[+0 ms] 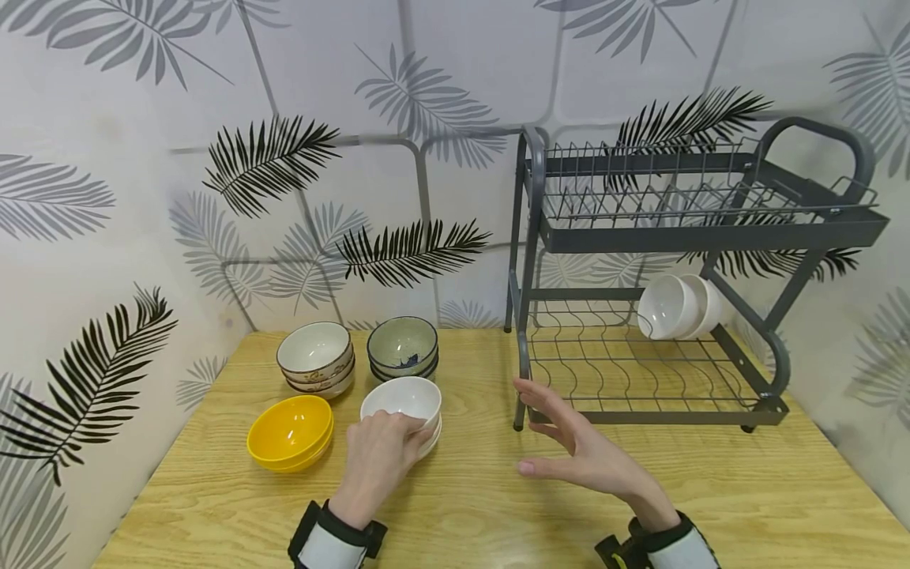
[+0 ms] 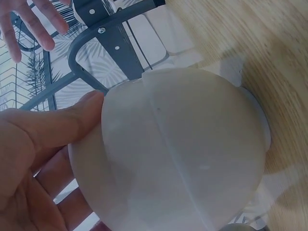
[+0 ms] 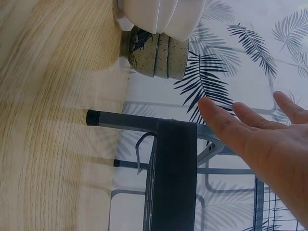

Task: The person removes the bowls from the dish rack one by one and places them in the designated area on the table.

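Note:
My left hand (image 1: 380,458) grips the rim of the top white bowl (image 1: 403,395), thumb on the outside in the left wrist view, where the bowl's pale side (image 2: 134,154) fills the middle. That bowl sits tilted on the rest of a small white stack (image 1: 431,446), partly hidden by the hand. My right hand (image 1: 590,454) hovers in front of the rack's left post, fingers spread and holding nothing. Two white bowls (image 1: 666,308) stand on their sides at the right of the lower tier of the grey dish rack (image 1: 661,417).
Behind the white stack are green-grey bowls (image 1: 403,345) and white bowls with a brown pattern (image 1: 315,348). Yellow bowls (image 1: 290,431) stand to the left. The rack's upper wire tier (image 1: 654,209) overhangs the lower one. A leaf-patterned wall (image 1: 462,95) backs the wooden table (image 1: 483,506).

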Available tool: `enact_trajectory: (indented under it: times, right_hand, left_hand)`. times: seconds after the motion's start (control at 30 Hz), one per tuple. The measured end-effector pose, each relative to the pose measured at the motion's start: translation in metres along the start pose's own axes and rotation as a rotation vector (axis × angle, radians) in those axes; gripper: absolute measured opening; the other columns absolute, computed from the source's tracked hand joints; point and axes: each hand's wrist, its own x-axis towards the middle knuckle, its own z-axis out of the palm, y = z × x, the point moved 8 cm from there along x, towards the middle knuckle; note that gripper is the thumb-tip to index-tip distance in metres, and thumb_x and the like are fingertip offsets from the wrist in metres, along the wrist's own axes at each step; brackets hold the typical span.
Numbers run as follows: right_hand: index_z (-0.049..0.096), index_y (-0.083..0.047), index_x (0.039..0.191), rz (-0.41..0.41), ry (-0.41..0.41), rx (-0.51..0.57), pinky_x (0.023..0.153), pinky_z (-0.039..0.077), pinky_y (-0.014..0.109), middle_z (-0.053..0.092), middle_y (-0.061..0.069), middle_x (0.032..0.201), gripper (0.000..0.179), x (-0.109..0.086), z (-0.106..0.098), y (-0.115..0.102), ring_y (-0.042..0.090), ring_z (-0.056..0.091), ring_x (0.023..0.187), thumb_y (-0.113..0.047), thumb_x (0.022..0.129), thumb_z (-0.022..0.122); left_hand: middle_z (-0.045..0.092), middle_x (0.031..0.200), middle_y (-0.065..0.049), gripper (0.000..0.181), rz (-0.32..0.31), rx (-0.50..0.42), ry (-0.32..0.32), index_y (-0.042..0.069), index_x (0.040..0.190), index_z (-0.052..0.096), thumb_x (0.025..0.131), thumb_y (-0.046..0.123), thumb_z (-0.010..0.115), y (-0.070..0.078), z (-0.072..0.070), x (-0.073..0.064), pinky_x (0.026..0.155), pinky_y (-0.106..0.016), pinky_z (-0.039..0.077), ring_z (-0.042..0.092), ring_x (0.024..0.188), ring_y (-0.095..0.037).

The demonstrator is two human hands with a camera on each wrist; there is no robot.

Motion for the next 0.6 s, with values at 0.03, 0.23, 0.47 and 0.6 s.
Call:
enact_trajectory:
  times: [0.03, 0.23, 0.47, 0.6]
  right_hand:
    - [0.02, -0.022, 0.152, 0.004, 0.0, 0.0, 0.107, 0.026, 0.065, 0.018, 0.01, 0.157, 0.086, 0.0, 0.0, 0.001, 0.037, 0.013, 0.141, -0.008, 0.085, 0.071]
    - [0.02, -0.022, 0.152, 0.011, -0.002, 0.002, 0.107, 0.026, 0.065, 0.018, 0.01, 0.157, 0.085, 0.0, 0.0, 0.002, 0.037, 0.013, 0.141, -0.008, 0.085, 0.071]
    - [0.02, -0.021, 0.152, 0.013, -0.003, 0.011, 0.107, 0.026, 0.065, 0.018, 0.013, 0.156, 0.086, 0.0, 0.0, 0.003, 0.038, 0.014, 0.14, -0.003, 0.085, 0.07]
    - [0.021, -0.02, 0.152, 0.016, -0.004, 0.012, 0.107, 0.026, 0.065, 0.017, 0.019, 0.156, 0.085, 0.0, 0.0, 0.004, 0.04, 0.015, 0.139, -0.006, 0.085, 0.071]
  left_hand:
    - [0.069, 0.067, -0.005, 0.01, -0.006, -0.001, -0.012, 0.025, 0.078, 0.08, 0.077, 0.034, 0.077, -0.001, 0.001, 0.0, 0.04, -0.035, 0.043, 0.062, 0.057, -0.026]
    - [0.07, 0.07, -0.005, 0.01, -0.041, -0.027, -0.076, 0.024, 0.078, 0.08, 0.079, 0.033, 0.075, -0.004, 0.006, 0.001, 0.043, -0.038, 0.044, 0.063, 0.062, -0.027]
    - [0.07, 0.071, -0.006, 0.012, -0.053, -0.055, -0.15, 0.022, 0.076, 0.08, 0.08, 0.032, 0.075, -0.004, 0.011, 0.0, 0.046, -0.041, 0.047, 0.064, 0.065, -0.027]
    - [0.066, 0.067, -0.004, 0.013, -0.054, -0.056, -0.18, 0.021, 0.076, 0.08, 0.08, 0.032, 0.074, -0.004, 0.014, 0.0, 0.045, -0.039, 0.046, 0.062, 0.062, -0.025]
